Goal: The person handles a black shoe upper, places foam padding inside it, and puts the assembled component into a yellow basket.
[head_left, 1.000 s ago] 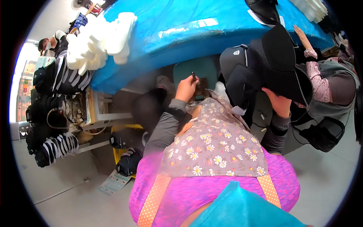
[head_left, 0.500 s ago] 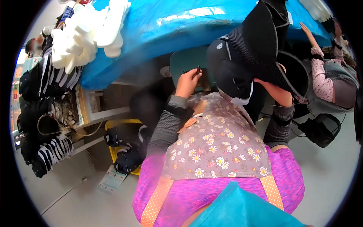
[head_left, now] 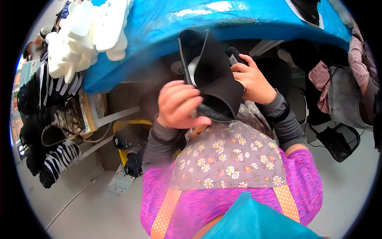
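My right hand [head_left: 254,79] grips the right side of a black shoe upper [head_left: 217,73] with a tall, soft collar, held over my lap. Its wide opening faces me, and grey lining shows inside. A piece of black mesh with a pale tag [head_left: 233,59] sticks out by my right fingers. Close to the upper's left edge, my left hand [head_left: 179,104] is slightly blurred, with its fingers and thumb apart. Whether it touches the upper is hard to see. My flowered apron [head_left: 229,159] lies under both hands.
A blue-covered table [head_left: 159,44] spans the far side, with white molded pieces [head_left: 73,44] at left and a black shoe [head_left: 305,11] at right. Striped black uppers [head_left: 61,159] hang left; a yellow crate [head_left: 121,153] stands on the floor. A co-worker's sleeve [head_left: 356,59] shows right.
The black upper has come down and left to in front of me, with my right hand on it. The small black object in my left hand no longer shows. A shoe now shows on the table.
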Demonstrator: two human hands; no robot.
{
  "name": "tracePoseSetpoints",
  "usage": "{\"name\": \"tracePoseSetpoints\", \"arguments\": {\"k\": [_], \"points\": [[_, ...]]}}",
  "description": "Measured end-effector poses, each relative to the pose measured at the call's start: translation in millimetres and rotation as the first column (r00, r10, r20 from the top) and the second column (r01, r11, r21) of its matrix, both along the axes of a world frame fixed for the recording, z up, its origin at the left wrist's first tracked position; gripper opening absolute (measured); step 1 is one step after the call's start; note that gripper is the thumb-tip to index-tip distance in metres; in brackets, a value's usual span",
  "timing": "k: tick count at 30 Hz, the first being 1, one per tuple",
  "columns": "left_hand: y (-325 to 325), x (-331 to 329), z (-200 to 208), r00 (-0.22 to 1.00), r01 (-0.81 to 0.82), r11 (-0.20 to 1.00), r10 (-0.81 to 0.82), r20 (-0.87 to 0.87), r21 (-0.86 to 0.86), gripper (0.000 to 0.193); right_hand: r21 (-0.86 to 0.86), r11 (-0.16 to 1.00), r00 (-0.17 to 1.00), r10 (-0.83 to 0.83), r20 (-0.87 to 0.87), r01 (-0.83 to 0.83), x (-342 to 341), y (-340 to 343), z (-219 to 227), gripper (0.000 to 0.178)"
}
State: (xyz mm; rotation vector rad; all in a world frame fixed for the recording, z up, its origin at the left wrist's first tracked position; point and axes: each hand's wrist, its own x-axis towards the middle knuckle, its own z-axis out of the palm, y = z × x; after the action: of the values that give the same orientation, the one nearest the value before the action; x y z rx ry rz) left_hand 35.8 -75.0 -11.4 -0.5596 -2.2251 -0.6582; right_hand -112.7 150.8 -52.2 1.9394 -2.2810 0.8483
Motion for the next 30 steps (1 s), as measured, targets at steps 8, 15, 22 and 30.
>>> {"name": "tracePoseSetpoints", "arguments": {"k": [8,15,22,30], "points": [[-10,-15,4,0.916,0.011,0.968,0.092,0.389,-0.252,0.038,0.053,0.999,0.986,-0.017,0.164,0.008,-2,-13,-23,0.027],[-10,-23,5,0.696,0.154,0.889,0.212,0.686,-0.430,0.035,-0.015,1.000,0.963,0.010,0.271,-0.006,2,-24,-30,0.024],[0,-36,-30,0.897,-0.042,0.964,0.152,0.415,-0.261,0.020,-0.005,0.989,0.933,-0.141,0.331,0.151,-6,-19,-12,0.039],[6,-45,-52,0.865,-0.124,0.988,0.060,0.498,0.095,0.039,-0.161,0.972,0.941,-0.116,0.317,0.173,1,-16,-29,0.029]]}}
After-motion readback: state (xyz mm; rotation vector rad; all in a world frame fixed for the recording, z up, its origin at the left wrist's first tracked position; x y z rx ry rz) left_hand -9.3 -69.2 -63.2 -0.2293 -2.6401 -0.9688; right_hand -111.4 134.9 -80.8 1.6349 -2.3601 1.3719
